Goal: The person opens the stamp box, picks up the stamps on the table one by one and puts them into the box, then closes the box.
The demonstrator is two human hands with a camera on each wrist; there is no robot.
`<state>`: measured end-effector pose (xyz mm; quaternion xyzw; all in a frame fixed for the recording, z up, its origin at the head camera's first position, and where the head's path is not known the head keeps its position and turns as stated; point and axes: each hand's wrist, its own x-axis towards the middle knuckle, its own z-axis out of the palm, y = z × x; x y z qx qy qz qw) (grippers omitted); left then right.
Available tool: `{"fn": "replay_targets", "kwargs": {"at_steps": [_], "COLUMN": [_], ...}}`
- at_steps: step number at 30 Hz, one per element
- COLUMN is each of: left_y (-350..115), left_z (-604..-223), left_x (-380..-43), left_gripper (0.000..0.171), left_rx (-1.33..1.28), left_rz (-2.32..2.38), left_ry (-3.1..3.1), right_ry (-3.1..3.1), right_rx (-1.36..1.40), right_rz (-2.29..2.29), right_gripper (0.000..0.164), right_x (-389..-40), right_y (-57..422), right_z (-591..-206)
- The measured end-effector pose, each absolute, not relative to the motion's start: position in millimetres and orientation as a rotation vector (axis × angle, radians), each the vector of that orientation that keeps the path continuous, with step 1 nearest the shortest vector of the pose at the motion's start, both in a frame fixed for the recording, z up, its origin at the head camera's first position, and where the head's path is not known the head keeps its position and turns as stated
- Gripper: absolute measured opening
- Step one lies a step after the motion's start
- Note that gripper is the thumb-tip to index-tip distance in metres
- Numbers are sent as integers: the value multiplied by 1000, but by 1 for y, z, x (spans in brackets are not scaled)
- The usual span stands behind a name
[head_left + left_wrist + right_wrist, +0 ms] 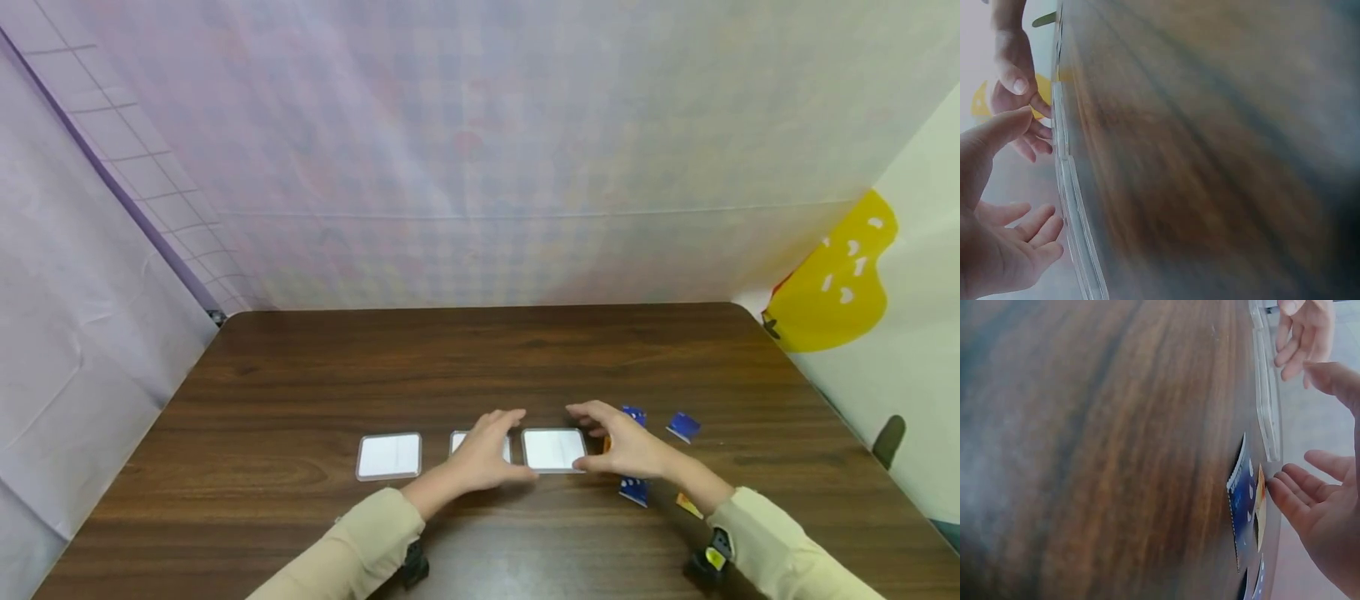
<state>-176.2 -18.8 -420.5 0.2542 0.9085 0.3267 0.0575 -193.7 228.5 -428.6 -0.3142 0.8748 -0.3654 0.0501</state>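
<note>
Three flat white rectangular cases with clear rims lie in a row on the table: a left case (389, 457), a middle case (459, 441) partly hidden, and a right case (552, 450). My left hand (483, 457) hovers over the middle case, thumb and fingers spread apart with nothing between them. Beside the right case, my right hand (626, 446) has its thumb near that case's right edge, fingers loosely bent and holding nothing. Beneath and around the right hand are small blue packets (633, 490), partly covered by it.
Another blue packet (683, 427) lies right of the right hand, and a yellow packet (688, 505) sits near the right sleeve. The brown wooden table (480, 358) reaches back to a pale checked curtain (480, 167). A yellow printed shape (840, 283) shows on the right-hand cloth.
</note>
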Motion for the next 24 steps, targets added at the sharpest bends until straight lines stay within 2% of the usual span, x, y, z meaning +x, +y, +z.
{"fn": "replay_targets", "kwargs": {"at_steps": [8, 14, 24], "left_y": [-7, -3, -6], "left_z": [-424, -425, -427], "left_x": [-183, -186, -185], "left_gripper": [74, 72, 63], "left_rx": [834, 810, 757], "left_rz": [825, 699, 733], "left_ry": [2838, 2875, 2906], "right_ry": [2720, 2742, 2751], "right_rx": [-973, -974, -961], "right_rz": [-1045, -998, -913], "right_gripper": [65, 65, 60], "right_x": [-194, -194, -193], "right_y": [228, 227, 227], "right_z": [-433, -434, -434]}}
